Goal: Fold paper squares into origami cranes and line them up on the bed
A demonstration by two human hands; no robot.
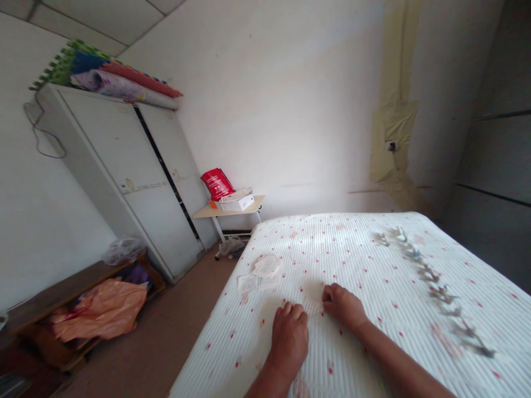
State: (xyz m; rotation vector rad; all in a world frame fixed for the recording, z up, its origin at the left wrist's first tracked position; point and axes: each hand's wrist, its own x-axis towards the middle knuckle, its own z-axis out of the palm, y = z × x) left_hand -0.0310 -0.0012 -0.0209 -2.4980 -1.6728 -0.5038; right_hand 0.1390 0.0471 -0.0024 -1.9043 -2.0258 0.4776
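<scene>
Between my hands lies a pale piece of paper point(312, 298), low on the bed and hard to tell from the cover. My left hand point(290, 334) is closed, fingers curled down at the paper's near left edge. My right hand point(343, 305) pinches its right side, the fingertips partly hidden. Just beyond my left hand are loose printed paper sheets point(266, 266), partly overlapping on the bed. Off to the right, a slanting row of several small folded figures point(435, 291), perhaps paper cranes, stands on the cover; their details are blurred.
The bed point(352, 249) has a white ribbed cover with red dots. Behind its left corner stands a small table point(203, 211) with a red bag point(218, 183) and a white box point(237, 203). A grey cabinet point(124, 149) and a wooden bench point(78, 276) line the left.
</scene>
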